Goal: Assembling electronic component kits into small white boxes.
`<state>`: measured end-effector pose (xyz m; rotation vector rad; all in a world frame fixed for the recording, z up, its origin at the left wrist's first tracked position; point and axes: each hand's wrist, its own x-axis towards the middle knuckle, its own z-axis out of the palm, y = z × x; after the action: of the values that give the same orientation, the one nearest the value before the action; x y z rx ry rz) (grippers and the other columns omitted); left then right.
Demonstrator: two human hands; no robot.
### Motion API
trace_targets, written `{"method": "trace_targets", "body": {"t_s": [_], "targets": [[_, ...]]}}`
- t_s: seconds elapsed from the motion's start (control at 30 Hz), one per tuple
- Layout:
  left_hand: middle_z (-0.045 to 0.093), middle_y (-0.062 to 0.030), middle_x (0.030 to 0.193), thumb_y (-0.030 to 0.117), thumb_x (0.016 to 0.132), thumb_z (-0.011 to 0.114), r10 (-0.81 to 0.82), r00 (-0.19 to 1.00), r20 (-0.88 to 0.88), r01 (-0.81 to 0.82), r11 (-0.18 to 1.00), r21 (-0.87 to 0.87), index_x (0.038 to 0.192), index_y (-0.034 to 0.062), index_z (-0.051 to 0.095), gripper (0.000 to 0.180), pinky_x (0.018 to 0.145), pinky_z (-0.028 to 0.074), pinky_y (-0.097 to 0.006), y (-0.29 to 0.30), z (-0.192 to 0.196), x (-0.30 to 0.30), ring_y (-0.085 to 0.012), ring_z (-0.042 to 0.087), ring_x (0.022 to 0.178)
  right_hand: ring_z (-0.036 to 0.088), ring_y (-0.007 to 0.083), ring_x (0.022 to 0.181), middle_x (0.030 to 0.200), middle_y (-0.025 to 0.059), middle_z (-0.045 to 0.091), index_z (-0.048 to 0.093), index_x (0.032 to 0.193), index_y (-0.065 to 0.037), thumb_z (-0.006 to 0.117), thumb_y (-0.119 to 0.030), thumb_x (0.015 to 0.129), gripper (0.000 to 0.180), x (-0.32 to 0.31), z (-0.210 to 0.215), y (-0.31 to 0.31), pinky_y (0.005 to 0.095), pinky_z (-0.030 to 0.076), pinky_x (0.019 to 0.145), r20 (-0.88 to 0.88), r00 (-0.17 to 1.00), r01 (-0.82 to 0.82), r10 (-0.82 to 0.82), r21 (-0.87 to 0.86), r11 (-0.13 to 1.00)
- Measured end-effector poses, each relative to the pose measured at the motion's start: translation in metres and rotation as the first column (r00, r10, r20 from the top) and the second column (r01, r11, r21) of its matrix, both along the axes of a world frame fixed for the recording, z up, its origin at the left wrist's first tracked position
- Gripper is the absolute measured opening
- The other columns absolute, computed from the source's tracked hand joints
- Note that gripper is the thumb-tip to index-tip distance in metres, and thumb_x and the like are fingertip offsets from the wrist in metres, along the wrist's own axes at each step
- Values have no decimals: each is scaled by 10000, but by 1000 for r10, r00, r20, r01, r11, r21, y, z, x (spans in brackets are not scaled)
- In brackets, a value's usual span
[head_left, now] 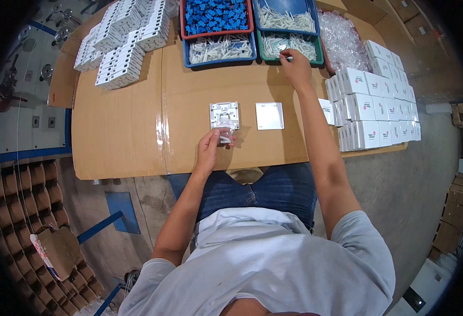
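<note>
My left hand (207, 150) is closed on a small clear plastic bag (225, 135) with white pieces in it. The bag overlaps the near edge of a white square housing (221, 111) lying on the cardboard. To the right of that lies a flat white square plate (270, 116), untouched. My right hand (297, 69) reaches out to the front of a green tray (263, 55) of small white plastic pieces (301, 45). Its fingertips are pinched together; a small pale thing may be between them, too small to name.
Beside the green tray stand a blue tray (221, 62) of white pieces, a red tray (217, 35) of blue parts and another blue tray (287, 31). Clear bags (344, 42) fill a bin at right. White boxes (368, 134) are stacked right, white units (118, 68) left.
</note>
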<state>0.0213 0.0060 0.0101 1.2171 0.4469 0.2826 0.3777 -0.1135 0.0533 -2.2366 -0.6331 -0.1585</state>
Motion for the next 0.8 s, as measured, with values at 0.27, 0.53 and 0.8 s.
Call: {"method": "trace_targets", "body": {"t_s": [0.27, 0.53, 0.8], "targets": [[728, -168, 990, 308, 1121, 397, 3, 1000, 13, -3, 1000, 25, 1192, -35, 634, 424, 791, 559, -346, 0, -1, 0, -192, 684, 817, 699, 345, 957, 993, 131, 720, 776, 994, -152, 676, -214, 882, 163, 46, -11, 12, 463, 552, 791, 121, 992, 60, -40, -172, 983], [727, -159, 985, 305, 1122, 392, 8, 1000, -1, -8, 1000, 17, 1189, -31, 632, 418, 791, 555, -336, -2, 1, -1, -186, 682, 818, 689, 362, 937, 1001, 129, 701, 773, 938, -151, 661, -205, 880, 137, 67, -6, 17, 490, 563, 780, 132, 988, -22, 76, -372, 928], [724, -150, 966, 307, 1123, 400, 14, 1000, 3, -14, 1000, 8, 1162, -25, 636, 409, 796, 554, -334, -2, 0, 0, -188, 679, 818, 700, 370, 888, 967, 157, 723, 795, 945, -134, 697, -198, 844, 155, 68, -2, 20, 478, 564, 757, 146, 982, -48, 116, -407, 912]]}}
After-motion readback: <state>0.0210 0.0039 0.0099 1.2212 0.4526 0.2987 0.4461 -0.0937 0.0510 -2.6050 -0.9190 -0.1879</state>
